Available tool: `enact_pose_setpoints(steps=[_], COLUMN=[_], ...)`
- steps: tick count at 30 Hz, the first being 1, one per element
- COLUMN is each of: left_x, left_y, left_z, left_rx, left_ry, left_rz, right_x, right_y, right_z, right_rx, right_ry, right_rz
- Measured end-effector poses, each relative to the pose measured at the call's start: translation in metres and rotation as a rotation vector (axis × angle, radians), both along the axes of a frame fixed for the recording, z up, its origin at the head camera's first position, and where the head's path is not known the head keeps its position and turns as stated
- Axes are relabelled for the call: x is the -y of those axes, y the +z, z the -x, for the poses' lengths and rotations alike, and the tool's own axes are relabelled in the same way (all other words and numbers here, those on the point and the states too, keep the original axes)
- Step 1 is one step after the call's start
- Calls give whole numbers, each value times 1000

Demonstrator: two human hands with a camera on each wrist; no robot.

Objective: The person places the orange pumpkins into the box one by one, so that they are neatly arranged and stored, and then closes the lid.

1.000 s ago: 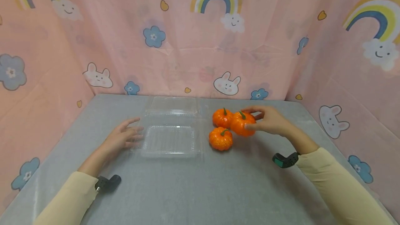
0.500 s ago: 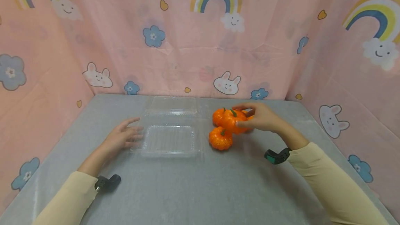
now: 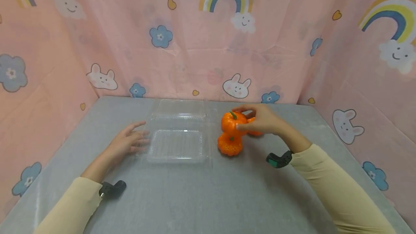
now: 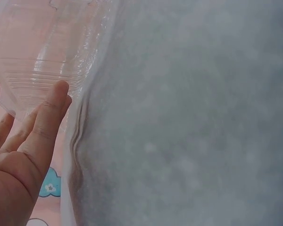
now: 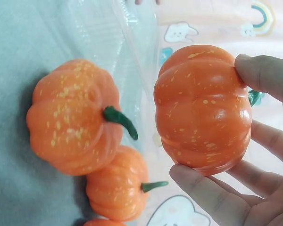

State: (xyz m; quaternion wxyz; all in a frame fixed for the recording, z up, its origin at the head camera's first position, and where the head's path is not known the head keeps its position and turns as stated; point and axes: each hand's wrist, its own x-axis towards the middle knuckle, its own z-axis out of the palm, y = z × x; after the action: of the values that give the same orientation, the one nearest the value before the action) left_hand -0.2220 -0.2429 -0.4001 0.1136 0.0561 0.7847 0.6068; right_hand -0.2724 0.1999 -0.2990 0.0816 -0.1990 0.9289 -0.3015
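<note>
My right hand [image 3: 261, 120] holds a small orange pumpkin [image 3: 232, 124] with a green stem, pinched between thumb and fingers. In the right wrist view this speckled pumpkin [image 5: 203, 108] hangs beside the others. A second pumpkin [image 3: 229, 146] sits on the table just in front of it, and another [image 3: 255, 130] shows partly behind the hand. One more pumpkin [image 5: 118, 183] appears in the right wrist view, mostly hidden in the head view. My left hand [image 3: 126, 142] has relaxed, extended fingers at the left edge of a clear plastic clamshell box [image 3: 177, 160], whose lid [image 3: 178, 108] lies back.
The grey table [image 3: 195, 198] reaches back to a pink curtain [image 3: 195, 57] printed with rainbows, rabbits and flowers, which also closes off both sides. A dark wrist device [image 3: 112, 189] sits on the left wrist, and a similar device [image 3: 279, 159] on the right.
My right hand has moved left with the pumpkin, from the right of the group to above its left side, uncovering another pumpkin behind. My left hand and the box have stayed still.
</note>
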Motion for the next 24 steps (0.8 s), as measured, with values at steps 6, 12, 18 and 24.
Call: enact_pose_setpoints(steps=[6, 12, 18, 24], left_x=[1, 1, 1, 1], left_y=[-1, -1, 0, 0], left_z=[2, 2, 2, 1], left_rx=[-4, 3, 1, 2], left_ry=[0, 4, 0, -2], left_rz=[19, 21, 26, 25], right_x=[11, 24, 37, 50], right_y=[0, 0, -1, -2], right_z=[0, 2, 3, 3], right_rx=[-9, 15, 54, 102], right_ry=[14, 38, 60, 63], right_rz=[8, 38, 97, 124])
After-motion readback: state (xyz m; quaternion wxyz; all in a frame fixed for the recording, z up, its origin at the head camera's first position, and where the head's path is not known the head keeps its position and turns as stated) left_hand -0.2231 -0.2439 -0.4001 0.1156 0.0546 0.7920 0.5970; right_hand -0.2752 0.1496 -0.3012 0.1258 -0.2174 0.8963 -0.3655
